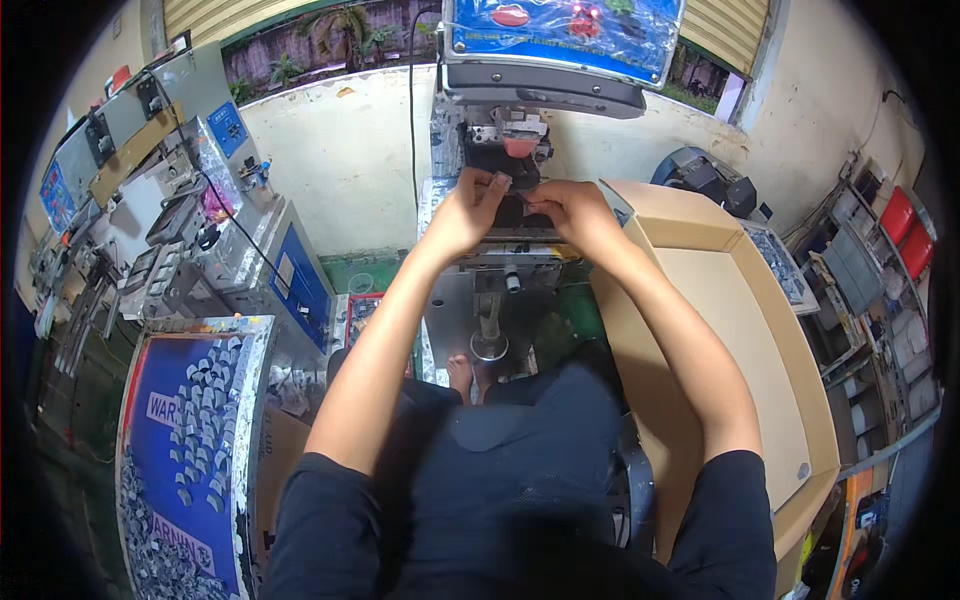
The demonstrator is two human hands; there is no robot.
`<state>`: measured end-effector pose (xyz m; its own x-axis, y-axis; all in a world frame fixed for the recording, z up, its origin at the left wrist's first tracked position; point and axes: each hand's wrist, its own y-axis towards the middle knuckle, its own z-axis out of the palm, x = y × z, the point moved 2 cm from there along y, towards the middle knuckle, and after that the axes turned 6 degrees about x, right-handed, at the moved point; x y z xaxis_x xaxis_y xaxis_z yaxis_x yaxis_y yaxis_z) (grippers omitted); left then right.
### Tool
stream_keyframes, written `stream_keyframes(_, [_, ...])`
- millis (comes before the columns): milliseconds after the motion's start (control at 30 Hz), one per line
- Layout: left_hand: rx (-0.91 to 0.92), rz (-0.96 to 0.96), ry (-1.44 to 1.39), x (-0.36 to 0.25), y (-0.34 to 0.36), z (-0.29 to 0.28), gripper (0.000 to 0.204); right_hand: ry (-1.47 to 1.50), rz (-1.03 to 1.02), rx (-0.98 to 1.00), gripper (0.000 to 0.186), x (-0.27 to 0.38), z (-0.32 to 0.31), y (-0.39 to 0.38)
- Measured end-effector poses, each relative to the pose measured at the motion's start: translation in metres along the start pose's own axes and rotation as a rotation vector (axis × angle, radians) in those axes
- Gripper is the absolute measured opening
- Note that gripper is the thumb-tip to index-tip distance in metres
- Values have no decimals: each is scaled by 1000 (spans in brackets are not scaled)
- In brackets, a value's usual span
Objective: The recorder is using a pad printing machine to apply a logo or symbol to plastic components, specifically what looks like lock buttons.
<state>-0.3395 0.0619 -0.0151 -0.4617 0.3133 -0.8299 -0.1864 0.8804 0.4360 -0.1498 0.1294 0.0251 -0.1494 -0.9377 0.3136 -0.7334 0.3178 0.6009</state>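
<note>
My left hand (464, 213) is raised in front of a bench machine that looks like a pad printer (545, 90). Its thumb and fingers pinch a small pale grey piece (501, 182), mostly covered by the fingertips. Close by on the right, my right hand (580, 214) has its thumb and finger pressed together at a small piece too hidden to name. Both hands are just below and in front of the machine's reddish pad (520, 147), apart from it. A dark fixture (508, 213) shows between them.
A big open cardboard box (745, 300) stands at my right, with one small grey piece (803, 470) inside. On my left, a blue-topped table (150, 375) carries many small curved grey pieces (205, 420). Another machine cabinet (290, 265) stands behind it. Shelving (890, 300) lines the far right.
</note>
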Motion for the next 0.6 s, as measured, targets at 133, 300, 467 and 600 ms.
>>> stream_keyframes(133, [-85,59,57,3,-1,-2,49,-52,-18,9,14,5,5,4])
stream_keyframes(300, [-80,58,46,7,0,-1,51,-44,55,18,13,3,7,3])
stream_keyframes(467, [-34,19,42,8,2,1,43,-23,80,29,12,4,7,3])
stream_keyframes(600, [-50,11,53,8,3,3,44,-98,102,55,13,1,8,2])
